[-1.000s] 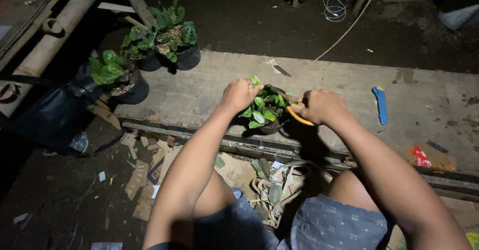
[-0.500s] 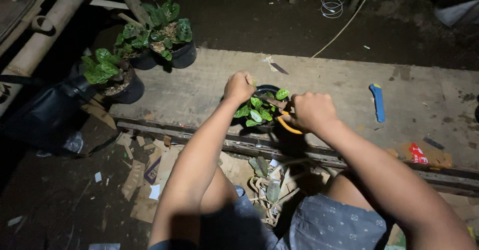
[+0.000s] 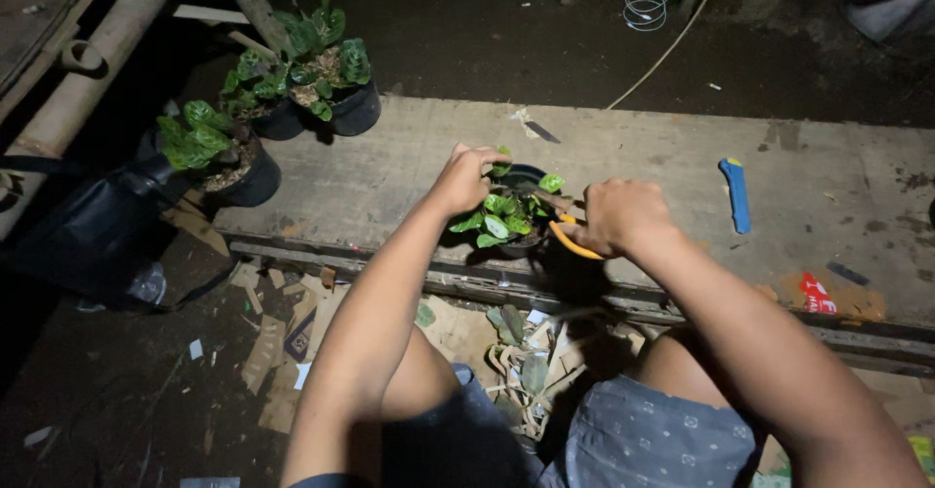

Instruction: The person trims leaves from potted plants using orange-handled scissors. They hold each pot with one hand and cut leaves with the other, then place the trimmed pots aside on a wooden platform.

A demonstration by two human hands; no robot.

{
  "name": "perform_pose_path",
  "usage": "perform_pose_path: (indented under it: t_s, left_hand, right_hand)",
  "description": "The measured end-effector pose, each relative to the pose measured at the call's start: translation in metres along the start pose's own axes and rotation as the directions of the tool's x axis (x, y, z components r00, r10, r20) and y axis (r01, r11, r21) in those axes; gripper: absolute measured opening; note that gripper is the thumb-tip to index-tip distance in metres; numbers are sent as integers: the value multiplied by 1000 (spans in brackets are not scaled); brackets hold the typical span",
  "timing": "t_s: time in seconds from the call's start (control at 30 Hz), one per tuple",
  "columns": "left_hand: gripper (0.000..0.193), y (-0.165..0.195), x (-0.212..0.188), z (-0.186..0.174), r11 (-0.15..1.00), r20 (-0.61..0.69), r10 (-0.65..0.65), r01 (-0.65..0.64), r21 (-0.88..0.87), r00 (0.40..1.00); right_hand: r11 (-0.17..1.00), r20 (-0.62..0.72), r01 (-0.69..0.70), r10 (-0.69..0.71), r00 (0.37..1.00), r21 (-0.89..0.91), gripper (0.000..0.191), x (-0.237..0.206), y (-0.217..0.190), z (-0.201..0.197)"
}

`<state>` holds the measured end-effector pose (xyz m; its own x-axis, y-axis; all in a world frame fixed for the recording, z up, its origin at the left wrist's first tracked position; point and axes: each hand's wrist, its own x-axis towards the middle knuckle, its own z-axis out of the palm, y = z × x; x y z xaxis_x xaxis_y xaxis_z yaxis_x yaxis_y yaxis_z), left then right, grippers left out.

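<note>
The right hand [image 3: 618,217] covers all but an orange curve of the tool [image 3: 575,244] it grips, so its kind is unclear. Leaves and the left hand [image 3: 463,178] hide most of the pot [image 3: 526,174]. The white cable [image 3: 648,1] runs off the top edge.

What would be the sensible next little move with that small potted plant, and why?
Probably close the orange-handled tool on one stem. The right hand already holds it at the edge of the small potted plant, and the left hand is pinching a leaf at the top, which seems to steady the plant. The blades are hidden, so this is a guess.
</note>
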<state>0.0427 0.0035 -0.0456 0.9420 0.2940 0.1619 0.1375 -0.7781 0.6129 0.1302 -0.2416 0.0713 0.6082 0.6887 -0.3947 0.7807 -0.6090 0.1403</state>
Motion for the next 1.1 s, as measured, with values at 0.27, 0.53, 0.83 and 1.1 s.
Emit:
perform_pose_path:
  t_s: [0.27, 0.53, 0.83, 1.1]
  left_hand:
    - [64, 32, -8, -8, 997, 49, -42, 39, 61, 998]
    - [62, 49, -17, -20, 996, 46, 52, -55, 63, 998]
    - [60, 55, -17, -25, 995, 52, 60, -64, 77, 997]
    - [57, 61, -18, -27, 995, 79, 47, -53, 85, 996]
  right_hand:
    - [1000, 36, -5, 5, 999, 18, 61, 3, 2, -1]
    - [999, 13, 0, -1, 1000, 52, 69, 9, -1, 3]
    - [995, 4, -13, 13, 1000, 95, 71, 15, 4, 9]
    - [992, 2, 39, -40, 999, 120, 65, 20, 3, 15]
